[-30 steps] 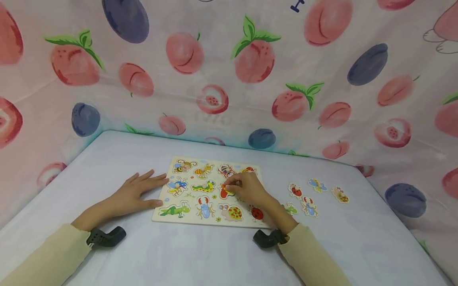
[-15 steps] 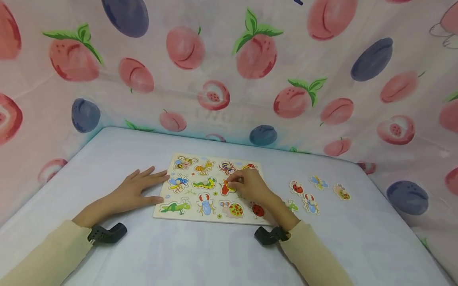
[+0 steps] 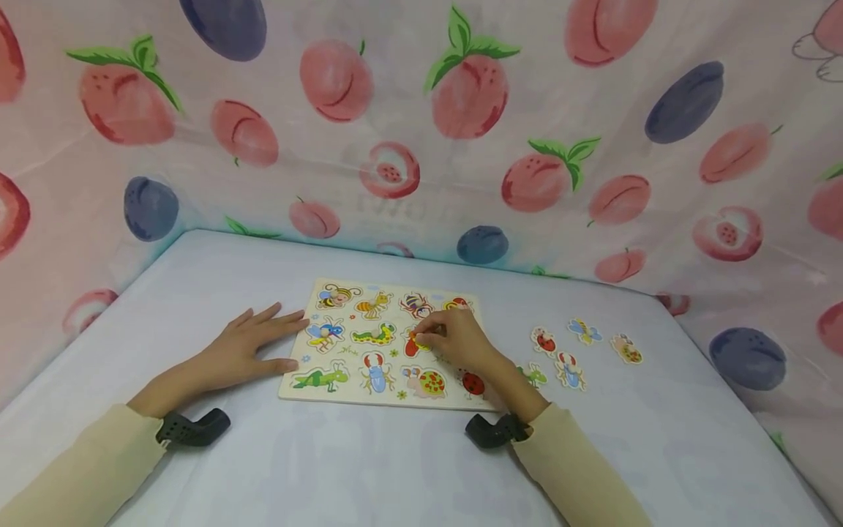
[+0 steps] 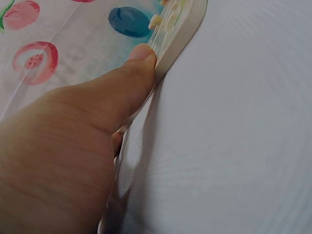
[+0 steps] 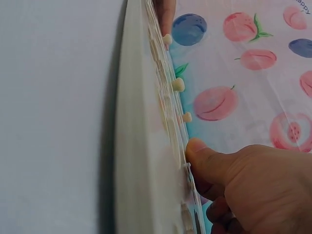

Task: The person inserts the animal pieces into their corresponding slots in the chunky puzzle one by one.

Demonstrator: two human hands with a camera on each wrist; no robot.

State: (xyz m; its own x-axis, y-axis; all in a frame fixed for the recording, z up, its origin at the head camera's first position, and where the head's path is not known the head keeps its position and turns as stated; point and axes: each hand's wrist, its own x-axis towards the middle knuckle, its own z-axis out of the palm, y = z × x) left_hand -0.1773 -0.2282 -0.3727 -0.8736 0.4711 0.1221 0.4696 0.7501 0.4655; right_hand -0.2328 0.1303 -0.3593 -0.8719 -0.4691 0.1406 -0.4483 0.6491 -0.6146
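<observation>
A wooden puzzle board [image 3: 369, 402] with colourful insect pictures lies on the white table. My left hand [image 3: 240, 348] rests at its left side with fingers spread; in the left wrist view the thumb [image 4: 141, 58] touches the board's edge. Over the right half of the board, my right hand [image 3: 464, 340] pinches a red and yellow butterfly puzzle piece [image 3: 411, 345] at the third spot of the middle row. Part of that piece is hidden by the fingers. In the right wrist view the thumb [image 5: 209, 158] is bent down at the board's surface, near several small knobs [image 5: 178, 85].
Right of the board lie loose pieces: a ladybird [image 3: 544, 340], a bee [image 3: 585, 331], a snail [image 3: 626, 349], a stag beetle [image 3: 570, 371] and a grasshopper [image 3: 535, 375] partly behind the right forearm. A fruit-printed cloth [image 3: 408, 88] hangs behind the table.
The head view has tilted slightly, so everything sits a little higher in it. Both hands stay at the same places on the board, the right one still at the butterfly piece.
</observation>
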